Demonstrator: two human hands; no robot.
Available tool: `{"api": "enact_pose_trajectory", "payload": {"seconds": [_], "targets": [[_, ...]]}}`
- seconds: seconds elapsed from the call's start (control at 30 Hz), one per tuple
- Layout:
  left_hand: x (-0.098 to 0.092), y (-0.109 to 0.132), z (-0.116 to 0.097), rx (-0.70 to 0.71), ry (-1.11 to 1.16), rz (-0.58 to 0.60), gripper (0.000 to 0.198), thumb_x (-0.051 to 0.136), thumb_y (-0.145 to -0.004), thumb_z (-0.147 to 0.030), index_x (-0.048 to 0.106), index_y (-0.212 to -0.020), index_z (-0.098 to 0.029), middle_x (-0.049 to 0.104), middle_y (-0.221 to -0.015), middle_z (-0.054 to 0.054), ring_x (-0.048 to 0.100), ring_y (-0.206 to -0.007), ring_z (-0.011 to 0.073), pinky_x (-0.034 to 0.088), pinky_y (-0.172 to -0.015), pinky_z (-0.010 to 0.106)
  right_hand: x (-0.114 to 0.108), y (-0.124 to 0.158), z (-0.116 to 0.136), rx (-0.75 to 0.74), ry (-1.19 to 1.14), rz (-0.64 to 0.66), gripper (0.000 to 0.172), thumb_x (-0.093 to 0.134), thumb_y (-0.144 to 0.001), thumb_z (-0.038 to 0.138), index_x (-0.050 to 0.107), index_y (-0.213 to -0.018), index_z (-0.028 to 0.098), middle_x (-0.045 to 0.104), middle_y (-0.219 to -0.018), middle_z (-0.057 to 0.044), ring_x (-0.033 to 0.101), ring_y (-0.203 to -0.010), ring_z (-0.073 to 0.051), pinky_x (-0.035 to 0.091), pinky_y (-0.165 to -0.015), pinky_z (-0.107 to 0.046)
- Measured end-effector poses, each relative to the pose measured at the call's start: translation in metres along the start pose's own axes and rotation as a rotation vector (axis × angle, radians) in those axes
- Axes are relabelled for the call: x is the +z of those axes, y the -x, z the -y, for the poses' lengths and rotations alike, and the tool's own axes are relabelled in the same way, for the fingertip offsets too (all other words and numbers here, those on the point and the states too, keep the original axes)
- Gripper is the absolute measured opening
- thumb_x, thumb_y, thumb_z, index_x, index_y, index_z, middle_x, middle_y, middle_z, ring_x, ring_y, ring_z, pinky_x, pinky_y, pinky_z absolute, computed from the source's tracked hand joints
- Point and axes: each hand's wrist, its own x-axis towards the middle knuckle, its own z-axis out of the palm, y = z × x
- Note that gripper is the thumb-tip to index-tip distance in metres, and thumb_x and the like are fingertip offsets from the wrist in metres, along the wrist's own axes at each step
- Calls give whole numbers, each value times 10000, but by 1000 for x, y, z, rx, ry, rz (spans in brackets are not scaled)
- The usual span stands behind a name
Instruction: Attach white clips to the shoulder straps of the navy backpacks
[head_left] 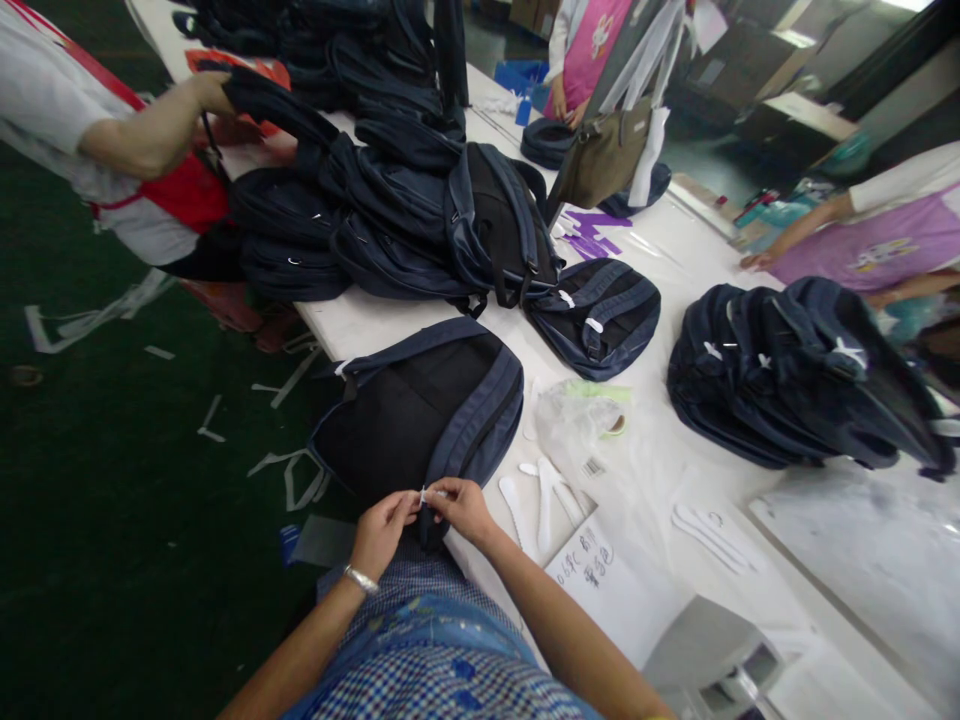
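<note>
A dark navy backpack [405, 410] lies strap side up at the table edge in front of me. Both my hands meet at the lower end of its near shoulder strap [472, 430]. Between the fingertips shows a small white strip [423, 495]. My left hand [384, 525] pinches it from the left, and my right hand [459, 505] pinches it from the right. At the backpack's far strap another white tie [342, 370] is visible. Several loose white strips [546, 500] lie to the right of my right hand, beside a paper with handwriting [589, 565].
A heap of navy backpacks [390, 210] covers the table's far left, and a row of them [780, 370] stands at right. Another backpack [596, 315] lies ahead. A clear plastic bag [574, 425] and a grey box-shaped device [705, 660] are on the table. Co-workers stand around it.
</note>
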Motion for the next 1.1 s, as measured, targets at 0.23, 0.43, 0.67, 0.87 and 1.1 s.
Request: {"api": "enact_pose_trajectory", "payload": {"seconds": [0.23,0.43,0.67,0.87,1.1], "targets": [[-4,-15,-1,-27,-63,6,347,710,-688,-433,681,-892,-154,731,-863,86,691,-822,245,575,-689,324,-2,-1,6,-66,174,-16,135,568,-844,280,624,-961,241,673,-625,45,645,-578,-122,449,-593,-193],[-3,-20,2,-88,-5,38,348,708,-675,-447,685,-858,-152,713,-815,59,679,-786,212,567,-692,304,-9,5,20,-154,150,51,102,488,-880,196,561,-946,223,650,-661,41,624,-573,-114,458,-627,-200],[1,-14,1,-91,29,41,345,702,-686,-454,667,-869,-164,695,-816,53,660,-759,199,551,-639,279,8,27,28,-203,373,-249,128,609,-825,331,599,-882,217,606,-841,-23,567,-714,-152,426,-660,-239],[1,-13,1,-16,36,22,284,705,-698,-436,660,-802,-176,656,-765,25,627,-740,180,527,-671,269,13,24,22,-137,253,-277,169,535,-856,312,589,-747,194,571,-695,-1,512,-636,-134,376,-601,-241],[5,-10,2,-253,531,133,231,781,-661,-272,660,-820,-157,614,-794,-2,573,-691,88,489,-659,176,19,21,11,1,-137,-244,182,547,-817,367,532,-745,200,477,-624,41,471,-578,-117,398,-559,-221]]}}
